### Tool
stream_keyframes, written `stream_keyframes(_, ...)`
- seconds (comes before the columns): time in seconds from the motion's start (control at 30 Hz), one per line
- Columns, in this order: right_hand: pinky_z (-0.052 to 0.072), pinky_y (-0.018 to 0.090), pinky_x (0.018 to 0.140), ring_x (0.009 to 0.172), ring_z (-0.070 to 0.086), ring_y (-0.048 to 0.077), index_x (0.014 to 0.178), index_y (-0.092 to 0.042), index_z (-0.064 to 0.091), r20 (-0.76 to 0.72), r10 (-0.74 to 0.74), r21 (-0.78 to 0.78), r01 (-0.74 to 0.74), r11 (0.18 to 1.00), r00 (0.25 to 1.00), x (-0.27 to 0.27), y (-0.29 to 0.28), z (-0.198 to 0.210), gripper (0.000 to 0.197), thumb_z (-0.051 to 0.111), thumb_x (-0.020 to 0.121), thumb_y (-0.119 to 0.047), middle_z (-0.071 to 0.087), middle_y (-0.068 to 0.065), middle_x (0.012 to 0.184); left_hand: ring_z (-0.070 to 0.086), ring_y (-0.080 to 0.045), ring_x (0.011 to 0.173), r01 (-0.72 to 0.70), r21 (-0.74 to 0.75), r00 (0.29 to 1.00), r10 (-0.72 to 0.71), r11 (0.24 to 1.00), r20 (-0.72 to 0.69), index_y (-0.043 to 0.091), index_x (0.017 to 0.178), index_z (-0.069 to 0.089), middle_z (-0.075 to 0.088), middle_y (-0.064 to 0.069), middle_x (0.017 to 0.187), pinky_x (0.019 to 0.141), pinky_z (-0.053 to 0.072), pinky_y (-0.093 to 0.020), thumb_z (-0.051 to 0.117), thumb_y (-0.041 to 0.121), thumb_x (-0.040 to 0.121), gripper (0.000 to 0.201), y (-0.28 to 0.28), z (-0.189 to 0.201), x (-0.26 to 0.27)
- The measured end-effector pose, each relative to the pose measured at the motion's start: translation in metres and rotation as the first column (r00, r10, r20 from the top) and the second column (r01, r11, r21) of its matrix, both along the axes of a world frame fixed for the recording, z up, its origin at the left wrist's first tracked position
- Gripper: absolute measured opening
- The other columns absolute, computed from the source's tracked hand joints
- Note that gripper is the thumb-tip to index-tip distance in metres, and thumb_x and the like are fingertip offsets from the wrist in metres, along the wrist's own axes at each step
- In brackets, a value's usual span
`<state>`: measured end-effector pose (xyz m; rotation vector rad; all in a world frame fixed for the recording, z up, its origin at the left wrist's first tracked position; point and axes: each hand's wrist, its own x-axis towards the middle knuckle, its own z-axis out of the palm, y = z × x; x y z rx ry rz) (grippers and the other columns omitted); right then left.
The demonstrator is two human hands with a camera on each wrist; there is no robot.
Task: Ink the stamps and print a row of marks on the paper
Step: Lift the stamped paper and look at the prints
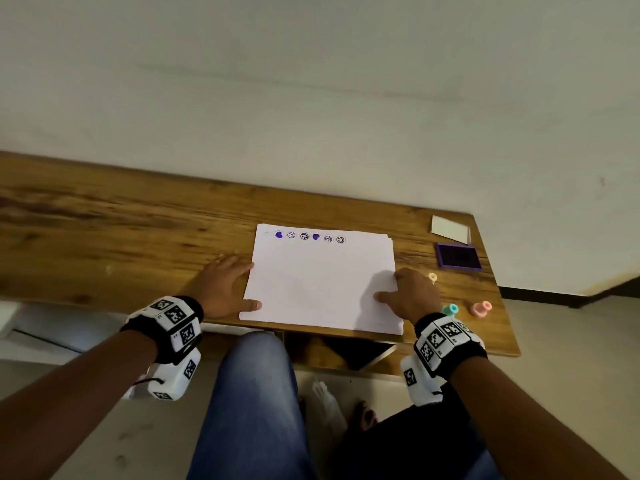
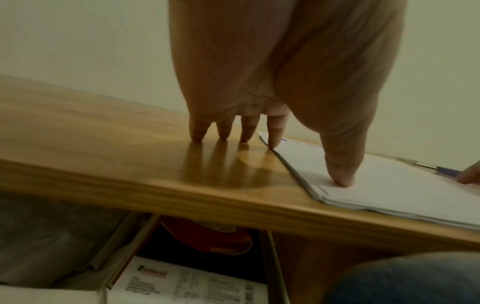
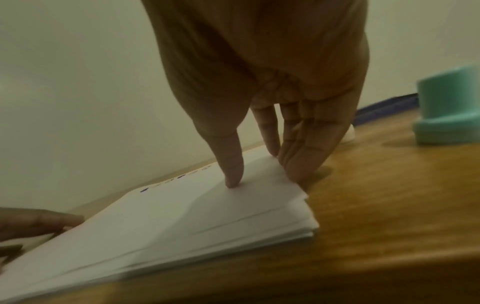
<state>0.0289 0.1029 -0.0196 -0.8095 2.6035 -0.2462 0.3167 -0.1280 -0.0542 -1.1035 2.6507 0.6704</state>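
Note:
A stack of white paper (image 1: 322,282) (image 2: 389,185) (image 3: 182,216) lies on the wooden table (image 1: 121,230), with a row of several purple and black marks (image 1: 309,236) along its far edge. My left hand (image 1: 227,285) (image 2: 259,144) rests at the stack's left edge, straight fingers on the wood, thumb on the paper. My right hand (image 1: 407,292) (image 3: 259,164) rests at the right edge, thumb on the sheet, fingers against the stack's side. A teal stamp (image 1: 450,310) (image 3: 449,107), a pink stamp (image 1: 480,308) and a pale stamp (image 1: 432,277) stand right of the paper. The purple ink pad (image 1: 458,256) lies open beyond them.
A white lid or card (image 1: 449,230) lies behind the ink pad near the table's far right corner. A wall runs right behind the table. Below the front edge an open shelf (image 2: 197,257) holds a box and a red object. My knee (image 1: 252,393) is under the table.

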Motion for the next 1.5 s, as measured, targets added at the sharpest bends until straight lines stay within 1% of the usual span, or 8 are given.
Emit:
stream_keyframes(0.27,0.059,0.045,0.084,0.102,0.068,0.028,0.131,-0.024,0.059,0.076,-0.197,-0.173,0.207,0.963,0.977,0.003,0.006,0.006,0.063,0.084,0.074,-0.03,0.071,0.005,0.119,0.009,-0.026,0.15,-0.039,-0.049,0.999,0.039,0.998,0.008,0.034,0.15,0.026,0.013,0.0,0.163,0.12,0.016,-0.049,0.067,0.073,0.066,0.102,0.003,-0.004,0.0)
stream_keyframes(0.47,0.057,0.035,0.074,0.082,0.065,0.017,0.104,-0.015,0.075,0.225,-0.226,-0.342,0.294,0.892,0.948,-0.001,0.014,0.01,0.022,0.076,0.083,-0.024,0.074,0.004,0.099,0.013,-0.026,0.149,-0.061,-0.054,0.998,0.062,0.997,0.015,0.033,0.15,0.029,0.014,-0.002,0.163,0.119,0.019,-0.049,0.07,0.07,0.066,0.101,0.005,0.0,-0.004)
stream_keyframes(0.67,0.059,0.037,0.079,0.087,0.069,0.018,0.098,-0.017,0.076,0.285,-0.243,-0.389,0.344,0.855,0.927,-0.002,0.019,0.006,0.018,0.079,0.081,-0.024,0.074,-0.001,0.092,0.013,-0.029,0.149,-0.071,-0.043,0.997,0.072,0.997,0.035,0.033,0.149,0.029,0.015,-0.004,0.163,0.119,0.019,-0.052,0.072,0.069,0.065,0.101,0.004,0.0,-0.006)
stream_keyframes(1.03,0.052,0.029,0.067,0.084,0.062,0.012,0.087,-0.023,0.076,0.081,-0.19,-0.532,0.203,0.822,0.979,0.009,0.028,0.01,0.009,0.076,0.083,-0.031,0.07,-0.01,0.088,0.014,-0.03,0.149,-0.066,-0.045,0.997,0.068,0.997,0.044,0.033,0.149,0.03,0.016,-0.006,0.162,0.119,0.019,-0.052,0.072,0.068,0.067,0.099,0.006,0.002,-0.006)
stream_keyframes(1.2,0.06,0.036,0.07,0.084,0.071,0.02,0.081,-0.02,0.071,0.389,-0.117,-0.649,0.362,0.669,0.914,0.008,0.029,0.018,0.008,0.078,0.083,-0.018,0.073,0.0,0.086,0.025,-0.028,0.145,-0.11,0.075,0.993,0.113,0.991,-0.026,0.029,0.148,0.035,0.026,-0.006,0.159,0.117,0.025,-0.05,0.071,0.067,0.068,0.096,0.007,0.013,-0.007)
stream_keyframes(1.27,0.06,0.036,0.067,0.082,0.073,0.023,0.083,-0.015,0.07,0.515,-0.029,-0.684,0.431,0.589,0.856,0.007,0.031,0.031,0.008,0.077,0.084,-0.011,0.076,0.006,0.087,0.037,-0.025,0.14,-0.215,0.213,0.953,0.252,0.953,-0.167,0.024,0.147,0.038,0.038,-0.004,0.154,0.114,0.032,-0.045,0.07,0.06,0.074,0.088,0.009,0.027,-0.008)
stream_keyframes(1.37,0.059,0.037,0.068,0.081,0.072,0.023,0.088,-0.01,0.071,0.583,0.07,-0.731,0.486,0.479,0.809,-0.002,0.034,0.053,0.007,0.075,0.084,-0.006,0.076,0.012,0.09,0.046,-0.017,0.131,-0.337,0.433,0.782,0.505,0.836,-0.365,0.02,0.146,0.039,0.046,0.004,0.146,0.107,0.035,-0.035,0.064,0.049,0.086,0.071,0.012,0.056,-0.015)
stream_keyframes(1.5,0.057,0.026,0.062,0.076,0.071,0.018,0.095,-0.004,0.07,0.602,0.167,-0.774,0.52,0.361,0.78,-0.013,0.034,0.089,0.009,0.072,0.086,-0.004,0.075,0.009,0.084,0.058,-0.019,0.119,-0.235,0.684,0.62,0.648,0.691,-0.442,0.019,0.146,0.038,0.054,0.002,0.138,0.097,0.047,-0.038,0.061,0.043,0.091,0.064,0.018,0.104,-0.034)
